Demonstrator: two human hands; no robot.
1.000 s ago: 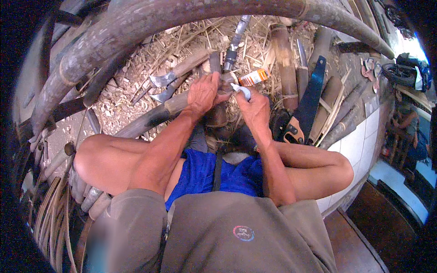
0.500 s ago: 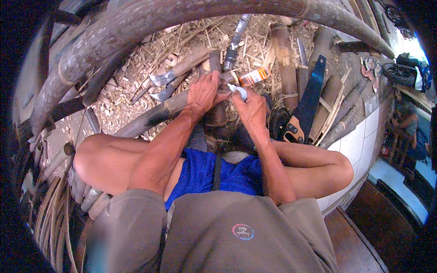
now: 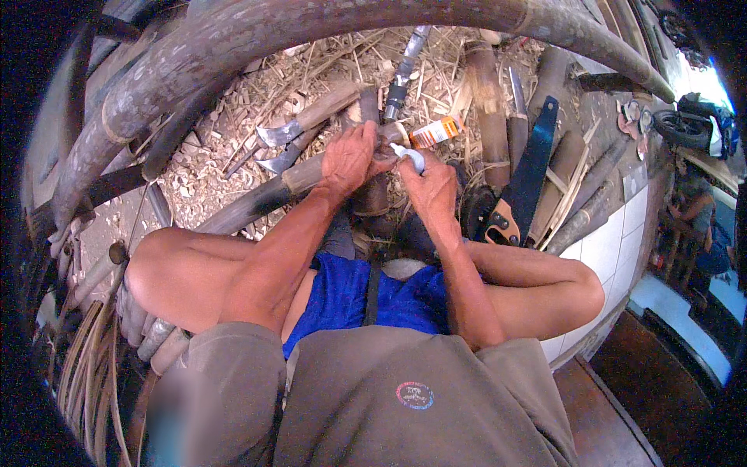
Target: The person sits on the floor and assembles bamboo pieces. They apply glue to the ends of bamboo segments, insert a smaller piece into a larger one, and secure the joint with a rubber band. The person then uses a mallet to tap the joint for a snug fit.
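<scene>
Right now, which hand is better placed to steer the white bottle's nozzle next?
Probably the right hand: it holds the white bottle, with the nozzle pointing toward the left hand. The left hand seems occupied at the bamboo piece; its grip is unclear.

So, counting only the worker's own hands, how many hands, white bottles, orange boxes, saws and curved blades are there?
Hands: 2 (left hand, right hand)
White bottle: 1
Orange box: 1
Saw: 1
Curved blades: 2
Total: 7
</scene>
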